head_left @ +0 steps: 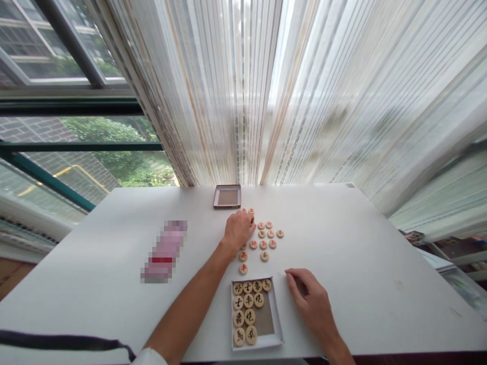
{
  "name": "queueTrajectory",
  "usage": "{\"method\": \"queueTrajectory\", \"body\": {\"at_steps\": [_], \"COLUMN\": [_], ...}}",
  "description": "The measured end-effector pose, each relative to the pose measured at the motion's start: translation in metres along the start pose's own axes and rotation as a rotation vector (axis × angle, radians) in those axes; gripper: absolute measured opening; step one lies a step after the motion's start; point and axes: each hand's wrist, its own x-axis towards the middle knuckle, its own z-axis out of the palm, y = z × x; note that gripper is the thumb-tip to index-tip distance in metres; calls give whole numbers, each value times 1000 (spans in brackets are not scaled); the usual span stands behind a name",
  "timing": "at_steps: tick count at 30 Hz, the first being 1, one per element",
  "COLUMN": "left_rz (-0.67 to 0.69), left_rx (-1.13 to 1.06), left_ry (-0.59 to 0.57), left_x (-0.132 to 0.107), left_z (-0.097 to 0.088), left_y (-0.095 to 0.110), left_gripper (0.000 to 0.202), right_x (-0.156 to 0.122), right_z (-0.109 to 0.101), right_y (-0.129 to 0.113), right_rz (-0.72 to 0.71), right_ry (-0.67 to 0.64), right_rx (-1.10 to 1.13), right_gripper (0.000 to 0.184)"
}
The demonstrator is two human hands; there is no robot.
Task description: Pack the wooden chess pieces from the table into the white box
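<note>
My left hand (238,229) reaches over the loose Chinese chess pieces, its fingers closed on one piece that is mostly hidden by them. Around it lie several round wooden pieces, such as a red-marked piece (253,244) and a black-marked piece (265,256). Nearer to me is a shallow white box (279,324), holding rows of black-marked pieces (248,301) on its left side and along its top. To the right of this box, my right hand (309,291) rests on the table with thumb and forefinger together and nothing seen in it.
An open lid-like tray (228,196) with a dark rim sits at the far edge of the white table (342,228). A blurred-out pink object (166,251) lies on the left. Striped curtains (243,101) hang behind the table, and a black strap (64,340) crosses the lower left.
</note>
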Motion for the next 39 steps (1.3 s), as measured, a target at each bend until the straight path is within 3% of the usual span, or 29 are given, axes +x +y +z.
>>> {"method": "queueTrajectory", "body": {"at_steps": [6, 10, 12, 16, 21, 26, 39], "left_rz": [22, 127, 154, 117, 30, 11, 6], "left_rx": [-196, -382, -598, -774, -930, -1012, -981], "left_ry": [42, 13, 20, 17, -14, -27, 6], "left_x": [-19, -52, -73, -111, -144, -161, -191], "left_z": [-26, -45, -49, -45, -32, -26, -12], "left_y": [-2, 1, 5, 16, 28, 32, 22], "left_gripper": [14, 21, 24, 27, 28, 26, 36], "right_x": [1, 2, 1, -1, 0, 0, -15], "right_z": [-2, -5, -6, -5, 0, 5, 9], "right_y": [-3, -5, -6, -16, -44, -61, -66], "right_rz": [17, 74, 104, 134, 101, 98, 111], "right_ry": [20, 52, 62, 24, -150, -229, -328], "right_rx": [18, 44, 66, 209, 435, 480, 454], "right_gripper": [26, 29, 31, 31, 28, 23, 20]}}
